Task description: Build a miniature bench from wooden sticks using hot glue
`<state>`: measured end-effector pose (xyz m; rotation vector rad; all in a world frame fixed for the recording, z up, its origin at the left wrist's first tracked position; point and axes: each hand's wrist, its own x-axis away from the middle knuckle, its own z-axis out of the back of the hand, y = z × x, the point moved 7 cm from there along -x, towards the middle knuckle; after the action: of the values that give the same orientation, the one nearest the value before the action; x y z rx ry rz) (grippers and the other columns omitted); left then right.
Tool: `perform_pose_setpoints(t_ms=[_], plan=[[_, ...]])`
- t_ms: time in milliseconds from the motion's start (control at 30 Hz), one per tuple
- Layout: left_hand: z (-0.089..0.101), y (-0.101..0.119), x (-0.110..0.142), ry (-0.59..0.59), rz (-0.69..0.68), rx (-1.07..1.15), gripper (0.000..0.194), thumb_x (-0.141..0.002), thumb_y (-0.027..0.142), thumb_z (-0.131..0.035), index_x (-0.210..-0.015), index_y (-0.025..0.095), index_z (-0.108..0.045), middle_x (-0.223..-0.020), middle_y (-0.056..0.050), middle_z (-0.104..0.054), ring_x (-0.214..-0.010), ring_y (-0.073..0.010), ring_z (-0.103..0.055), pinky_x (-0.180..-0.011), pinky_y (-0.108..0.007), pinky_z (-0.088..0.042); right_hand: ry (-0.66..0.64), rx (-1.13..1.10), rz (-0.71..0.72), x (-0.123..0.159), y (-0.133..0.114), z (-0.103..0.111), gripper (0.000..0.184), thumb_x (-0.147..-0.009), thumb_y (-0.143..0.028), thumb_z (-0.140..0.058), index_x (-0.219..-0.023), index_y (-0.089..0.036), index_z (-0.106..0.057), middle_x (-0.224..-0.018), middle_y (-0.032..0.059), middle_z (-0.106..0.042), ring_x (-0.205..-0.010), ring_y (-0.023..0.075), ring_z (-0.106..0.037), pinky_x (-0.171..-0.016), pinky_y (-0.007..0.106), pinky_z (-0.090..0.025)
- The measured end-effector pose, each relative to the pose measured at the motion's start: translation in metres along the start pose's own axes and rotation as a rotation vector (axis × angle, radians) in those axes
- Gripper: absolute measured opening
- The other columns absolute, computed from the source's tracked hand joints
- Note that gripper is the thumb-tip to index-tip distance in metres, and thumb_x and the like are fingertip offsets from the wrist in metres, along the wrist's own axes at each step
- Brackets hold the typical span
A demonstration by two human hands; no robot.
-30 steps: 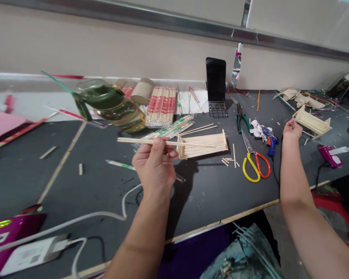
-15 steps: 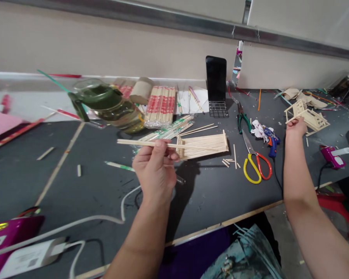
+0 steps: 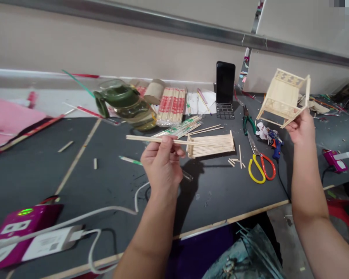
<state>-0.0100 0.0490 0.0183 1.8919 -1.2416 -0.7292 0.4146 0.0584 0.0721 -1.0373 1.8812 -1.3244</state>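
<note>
Cream sticks (image 3: 145,139), cream frame (image 3: 280,93), yellow-and-red-handled scissors (image 3: 255,148), dark grey table (image 3: 218,201).

On the table (image 3: 221,197) — scissors (image 3: 255,149) right of the stick frame (image 3: 212,145), jug (image 3: 125,101) behind, leftward.

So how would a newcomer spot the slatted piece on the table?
Find the black phone standing at the back of the dark table. In front of it lies the slatted piece; unlike the loose sticks nearby, it forms a close row with raised ends.
</note>
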Motion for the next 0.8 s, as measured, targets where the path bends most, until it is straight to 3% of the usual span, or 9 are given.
perform_pose_setpoints(t_ms=[233, 433, 600, 800], plan=[[0.005, 0.0, -0.008, -0.003, 0.017, 0.022, 0.029, -0.071, 0.036, -0.088, -0.072, 0.013, -0.07, -0.055, 0.003, -0.062, -0.04, -0.0067, -0.051, -0.039, -0.017, -0.04, -0.308, 0.142, -0.13, -0.002, 0.014, -0.097, 0.033, -0.076, -0.035, -0.07, -0.066, -0.023, -0.041, -0.054, -0.0098, -0.03, -0.042, 0.0034, -0.017, -0.034, 0.015, -0.014], [0.019, 0.0, -0.022, 0.046, 0.018, 0.024, 0.038, -0.068, 0.046, -0.088, -0.07, 0.015, -0.067, -0.055, 0.004, -0.06, -0.041, -0.0059, -0.051, -0.04, -0.016, -0.039, -0.603, 0.242, -0.226, -0.005, 0.047, -0.169, 0.04, -0.071, -0.035, -0.074, -0.063, -0.023, -0.036, -0.052, -0.0098, -0.028, -0.043, 0.0041, -0.015, -0.035, 0.017, -0.012], [0.03, -0.004, -0.033, 0.06, 0.063, 0.013, 0.038, -0.071, 0.046, -0.087, -0.07, 0.015, -0.065, -0.054, 0.004, -0.059, -0.042, -0.0058, -0.05, -0.041, -0.016, -0.039, -0.639, 0.229, -0.346, -0.019, 0.082, -0.202, 0.038, -0.07, -0.031, -0.069, -0.061, -0.023, -0.032, -0.05, -0.0104, -0.026, -0.041, 0.0039, -0.013, -0.035, 0.018, -0.01], [0.033, -0.005, -0.033, 0.054, 0.069, 0.029, 0.04, -0.068, 0.048, -0.088, -0.072, 0.015, -0.065, -0.057, 0.004, -0.059, -0.045, -0.0061, -0.05, -0.041, -0.016, -0.04, -0.647, 0.2, -0.482, -0.023, 0.102, -0.219, 0.03, -0.066, -0.024, -0.064, -0.062, -0.023, -0.034, -0.048, -0.0109, -0.03, -0.038, 0.0029, -0.015, -0.033, 0.015, -0.012]])
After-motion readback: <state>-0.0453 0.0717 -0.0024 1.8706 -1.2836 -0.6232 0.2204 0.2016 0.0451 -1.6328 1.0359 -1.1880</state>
